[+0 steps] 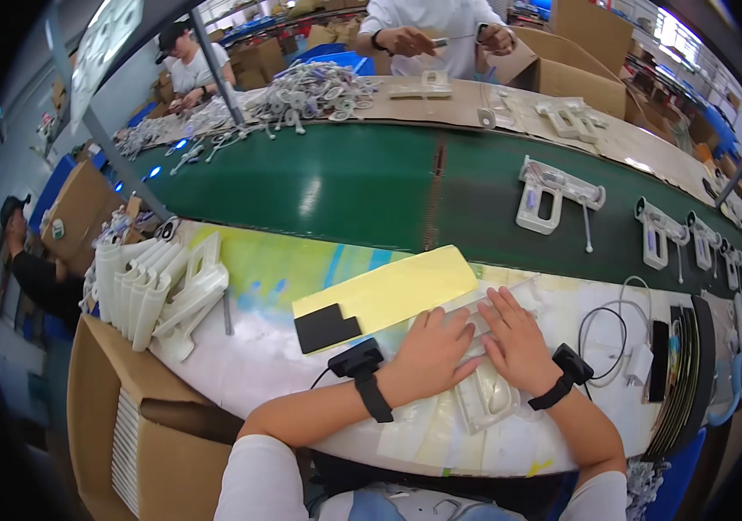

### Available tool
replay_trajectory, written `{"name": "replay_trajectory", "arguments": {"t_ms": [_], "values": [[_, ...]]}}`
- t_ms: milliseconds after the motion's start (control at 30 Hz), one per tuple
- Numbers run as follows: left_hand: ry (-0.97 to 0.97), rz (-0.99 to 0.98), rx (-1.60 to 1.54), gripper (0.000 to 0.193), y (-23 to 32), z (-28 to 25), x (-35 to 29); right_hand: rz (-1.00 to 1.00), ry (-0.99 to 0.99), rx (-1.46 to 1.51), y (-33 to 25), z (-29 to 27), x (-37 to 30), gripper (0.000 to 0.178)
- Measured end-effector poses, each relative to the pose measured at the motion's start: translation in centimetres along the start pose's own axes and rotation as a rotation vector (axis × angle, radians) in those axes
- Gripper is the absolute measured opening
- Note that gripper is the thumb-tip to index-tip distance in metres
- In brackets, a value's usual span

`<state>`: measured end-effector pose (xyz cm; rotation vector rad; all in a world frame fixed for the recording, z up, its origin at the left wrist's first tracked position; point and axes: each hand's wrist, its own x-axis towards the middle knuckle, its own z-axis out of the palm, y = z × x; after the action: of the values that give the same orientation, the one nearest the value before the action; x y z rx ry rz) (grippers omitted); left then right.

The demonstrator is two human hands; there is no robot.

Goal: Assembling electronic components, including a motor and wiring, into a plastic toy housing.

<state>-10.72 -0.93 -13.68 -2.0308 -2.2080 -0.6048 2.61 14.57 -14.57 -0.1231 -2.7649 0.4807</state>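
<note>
A white plastic housing with a looped handle [485,401] lies on the bench in front of me, partly hidden under my hands. My left hand [430,354] lies over its left side with fingers stretched out. Beside it, my right hand [517,346] rests flat on the housing, its fingers extended toward the far end. Both hands press on the part without wrapping round it. Just beyond the left hand is a yellow sheet [397,291] with a black notched patch [326,328] at its left end.
A green conveyor belt [345,187] runs beyond the bench, carrying white gun-shaped devices [553,195]. White housings [150,291] are stacked at left above a cardboard box [171,447]. At right lie a cable with a white adapter [638,365] and yellow-edged black strips [688,378]. Co-workers sit across.
</note>
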Motion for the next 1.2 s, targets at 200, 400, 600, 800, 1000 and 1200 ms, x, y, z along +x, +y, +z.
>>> {"name": "replay_trajectory", "arguments": {"t_ms": [200, 400, 600, 800, 1000, 1200], "values": [[0.007, -0.041, -0.070, 0.039, 0.4, 1.0, 0.9, 0.021, 0.012, 0.075, 0.5, -0.3, -0.5, 0.049], [0.092, -0.013, -0.134, 0.036, -0.1, 1.4, 0.5, 0.021, 0.009, 0.114, 0.5, -0.1, -0.7, 0.049], [0.136, 0.015, -0.175, 0.036, -0.2, 1.7, 0.4, 0.037, -0.011, 0.128, 0.6, -0.3, -0.8, 0.051], [0.140, 0.011, -0.182, 0.036, -0.4, 1.5, 0.2, 0.035, -0.016, 0.133, 0.5, -0.1, -0.7, 0.051], [0.131, 0.007, -0.173, 0.037, -0.2, 1.5, 0.1, 0.033, -0.007, 0.137, 0.4, -0.2, -1.0, 0.051], [0.113, -0.001, -0.199, 0.037, -0.2, 1.4, 0.3, 0.032, 0.042, 0.114, 0.6, -0.2, -1.0, 0.052]]}}
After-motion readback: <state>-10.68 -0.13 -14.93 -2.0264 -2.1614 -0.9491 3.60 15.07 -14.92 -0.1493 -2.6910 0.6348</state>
